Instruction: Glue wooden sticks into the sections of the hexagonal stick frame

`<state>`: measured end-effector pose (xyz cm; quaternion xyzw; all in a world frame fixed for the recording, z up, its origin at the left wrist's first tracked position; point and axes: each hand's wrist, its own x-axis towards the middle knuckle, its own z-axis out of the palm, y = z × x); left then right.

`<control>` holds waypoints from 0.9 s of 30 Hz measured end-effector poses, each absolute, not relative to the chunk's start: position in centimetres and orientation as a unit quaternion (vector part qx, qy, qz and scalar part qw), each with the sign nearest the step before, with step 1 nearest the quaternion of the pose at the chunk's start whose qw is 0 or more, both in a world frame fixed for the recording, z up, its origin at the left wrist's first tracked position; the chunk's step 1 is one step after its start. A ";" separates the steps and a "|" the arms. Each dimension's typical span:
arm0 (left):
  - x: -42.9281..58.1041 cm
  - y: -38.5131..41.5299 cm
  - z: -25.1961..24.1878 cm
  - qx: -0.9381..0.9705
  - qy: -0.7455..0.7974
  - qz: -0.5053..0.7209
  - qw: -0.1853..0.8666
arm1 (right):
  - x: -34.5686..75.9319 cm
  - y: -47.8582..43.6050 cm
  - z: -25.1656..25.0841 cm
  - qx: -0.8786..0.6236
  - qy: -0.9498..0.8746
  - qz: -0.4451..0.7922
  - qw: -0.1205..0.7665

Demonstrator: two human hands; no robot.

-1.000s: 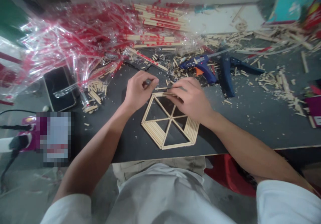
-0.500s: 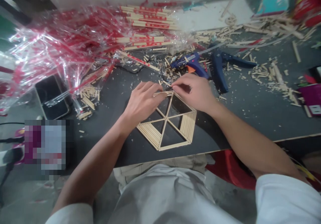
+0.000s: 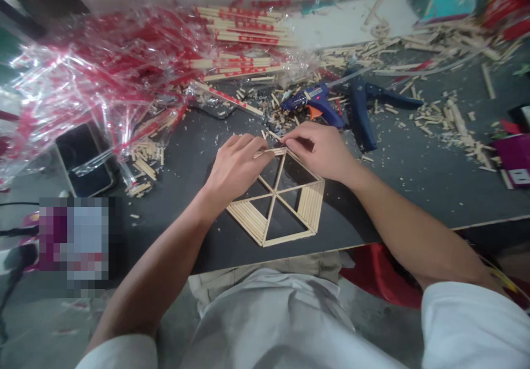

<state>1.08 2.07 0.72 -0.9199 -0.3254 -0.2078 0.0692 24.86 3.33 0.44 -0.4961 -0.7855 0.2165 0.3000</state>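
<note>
A hexagonal frame of thin wooden sticks [image 3: 285, 240] lies on the dark tabletop, with spokes crossing at its centre. Sticks laid side by side fill part of its left and right sections. My left hand [image 3: 236, 162] is closed at the far left side, thumb and fingers pinching a stick along that edge. At the far corner, my right hand [image 3: 321, 148] has thumb and forefinger pinched close to the frame's tip; what lies between those fingertips is too small to make out. Beyond the right hand are a blue glue gun [image 3: 318, 107] and a dark blue plier-like tool [image 3: 362, 112].
Clear plastic wrappers with red print [image 3: 107, 71] and chopsticks [image 3: 248, 32] cover the back left. A phone [image 3: 85, 159] lies at left near cut stick pieces [image 3: 144, 159]. More offcuts [image 3: 451, 121] scatter at right. The table's front edge [image 3: 351, 246] runs before my torso.
Both hands stay at the far side of the frame, with only slight finger movement. The view has shifted a little; nothing else visibly moves.
</note>
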 end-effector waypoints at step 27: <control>1.1 2.1 1.2 -0.931 -0.310 -0.171 0.091 | 24.9 3.3 1.0 -0.493 -0.782 0.263 0.278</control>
